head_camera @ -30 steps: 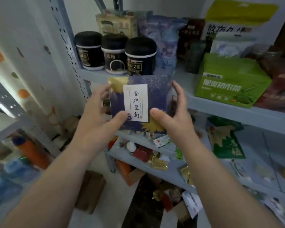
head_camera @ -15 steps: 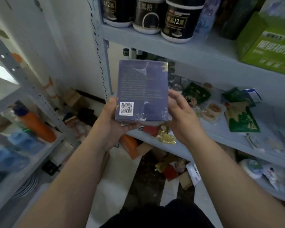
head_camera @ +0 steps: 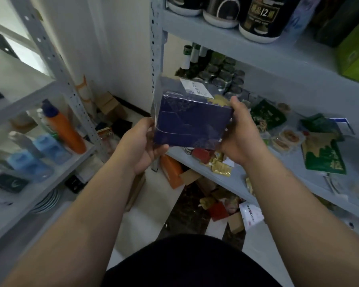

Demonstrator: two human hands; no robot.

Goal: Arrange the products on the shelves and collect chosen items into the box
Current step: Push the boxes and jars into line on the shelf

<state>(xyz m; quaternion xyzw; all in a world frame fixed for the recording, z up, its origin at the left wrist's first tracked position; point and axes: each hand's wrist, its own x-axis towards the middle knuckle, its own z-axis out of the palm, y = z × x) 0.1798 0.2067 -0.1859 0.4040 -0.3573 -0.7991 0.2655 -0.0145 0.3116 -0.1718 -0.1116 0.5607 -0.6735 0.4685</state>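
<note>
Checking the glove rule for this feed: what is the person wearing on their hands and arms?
Both bare: no gloves, rings or watch visible on the left hand or right hand. The forearms are uncovered to the frame edge, no sleeves. A black garment shows below.

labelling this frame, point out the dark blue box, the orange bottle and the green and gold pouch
dark blue cardboard box [head_camera: 192, 123]: head view, middle of its near face
orange plastic bottle with blue cap [head_camera: 67, 133]: head view, orange body
green and gold foil pouch [head_camera: 321, 157]: head view, middle of front
</note>
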